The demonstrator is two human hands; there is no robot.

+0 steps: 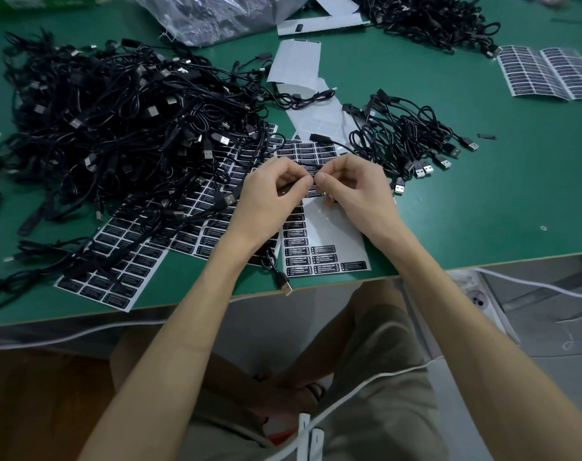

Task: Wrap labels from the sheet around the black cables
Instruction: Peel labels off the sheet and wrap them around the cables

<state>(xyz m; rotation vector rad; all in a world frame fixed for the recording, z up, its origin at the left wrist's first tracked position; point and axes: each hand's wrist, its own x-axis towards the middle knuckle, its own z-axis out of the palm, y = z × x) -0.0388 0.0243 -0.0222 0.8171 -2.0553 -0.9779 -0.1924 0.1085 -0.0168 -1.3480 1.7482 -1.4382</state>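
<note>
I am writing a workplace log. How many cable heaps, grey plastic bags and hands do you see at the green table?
Cable heaps: 3, left heap, middle heap, far heap
Grey plastic bag: 1
Hands: 2, left hand, right hand
Total: 6

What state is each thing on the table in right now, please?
left hand, pinching the label.
right hand, pinching the same label.
label, off its sheet, held between both hands.
label sheet, partly peeled.
cable heap, tangled.
backing sheet, stripped bare.
</note>
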